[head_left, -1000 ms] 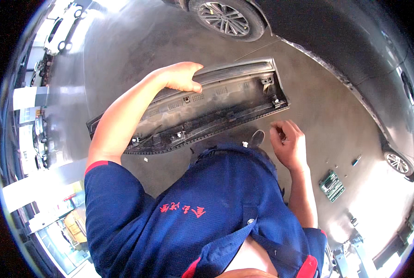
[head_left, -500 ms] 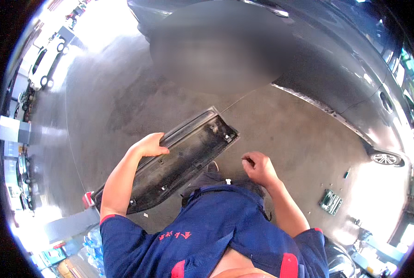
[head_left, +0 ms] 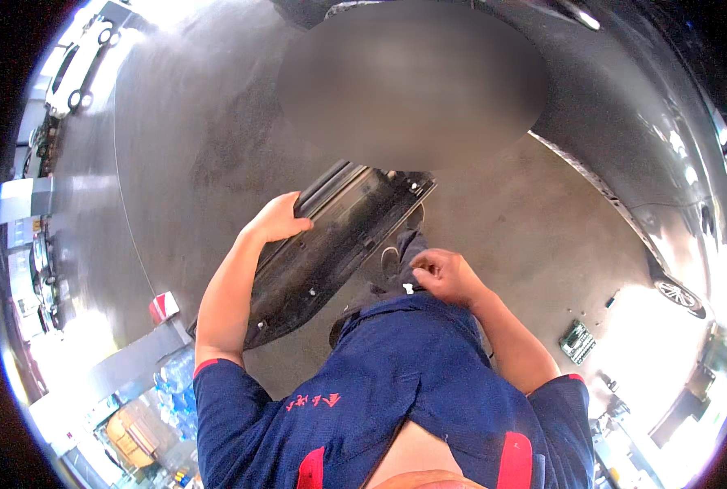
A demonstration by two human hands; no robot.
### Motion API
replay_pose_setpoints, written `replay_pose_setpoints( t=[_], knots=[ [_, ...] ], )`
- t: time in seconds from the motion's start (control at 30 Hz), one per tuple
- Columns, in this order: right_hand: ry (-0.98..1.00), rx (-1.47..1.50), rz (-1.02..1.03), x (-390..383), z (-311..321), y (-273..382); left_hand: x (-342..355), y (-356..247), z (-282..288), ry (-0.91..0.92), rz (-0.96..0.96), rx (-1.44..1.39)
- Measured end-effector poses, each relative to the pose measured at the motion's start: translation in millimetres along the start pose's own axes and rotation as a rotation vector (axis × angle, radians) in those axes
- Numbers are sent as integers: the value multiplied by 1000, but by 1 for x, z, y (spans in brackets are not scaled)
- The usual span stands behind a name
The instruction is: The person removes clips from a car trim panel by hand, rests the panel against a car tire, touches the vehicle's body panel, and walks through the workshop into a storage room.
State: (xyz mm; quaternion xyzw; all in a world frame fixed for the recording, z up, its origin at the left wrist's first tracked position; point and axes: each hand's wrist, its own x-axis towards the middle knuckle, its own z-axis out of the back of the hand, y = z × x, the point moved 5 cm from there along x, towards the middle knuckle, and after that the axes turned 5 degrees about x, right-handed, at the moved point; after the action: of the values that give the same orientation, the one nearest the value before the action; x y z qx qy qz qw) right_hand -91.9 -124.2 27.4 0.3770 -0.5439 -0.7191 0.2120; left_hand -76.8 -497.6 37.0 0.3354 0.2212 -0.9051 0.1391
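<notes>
A long black plastic trim panel (head_left: pixel 343 228) with several small white clips slants across the middle of the view, below my left side. My left hand (head_left: pixel 278 216) is closed over its upper edge, thumb on the inner face. My right hand (head_left: pixel 446 277) is curled in front of my dark trousers, right of the panel and apart from it; whether anything is in its fingers is hidden. A small white object (head_left: pixel 408 288) shows beside those fingers. My shoe (head_left: pixel 415 213) is partly hidden behind the panel's far end.
A dark car (head_left: pixel 640 138) runs along the right. An open green tool case (head_left: pixel 577 341) lies on the floor (head_left: pixel 176 179) near it. At left are a white car (head_left: pixel 78 69), a red-and-white box (head_left: pixel 164 306) and blue water bottles (head_left: pixel 176 383). The upper middle is blurred.
The panel has swung from nearly crosswise to a steeper slant, still in my left hand. My right hand has moved inward to my trousers, and one foot now shows further forward.
</notes>
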Motion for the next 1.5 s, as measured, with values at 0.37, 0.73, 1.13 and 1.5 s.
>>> replay_pose_setpoints(
  t=[0.37, 0.73, 1.13, 1.5],
  knots=[
    [9, -290, 655, 122, 19, 60, 135, -62, 46, 120, -95, 52],
    [-7, -446, 575, 193, 29, 68, 240, -106, 98, 162, -197, 261],
    [-171, -579, 349, 308, -20, 68, 328, -57, 144, 307, -330, 308],
    [-518, -561, 370, 347, -61, 116, 364, -6, 189, 422, -512, 283]
  ],
)
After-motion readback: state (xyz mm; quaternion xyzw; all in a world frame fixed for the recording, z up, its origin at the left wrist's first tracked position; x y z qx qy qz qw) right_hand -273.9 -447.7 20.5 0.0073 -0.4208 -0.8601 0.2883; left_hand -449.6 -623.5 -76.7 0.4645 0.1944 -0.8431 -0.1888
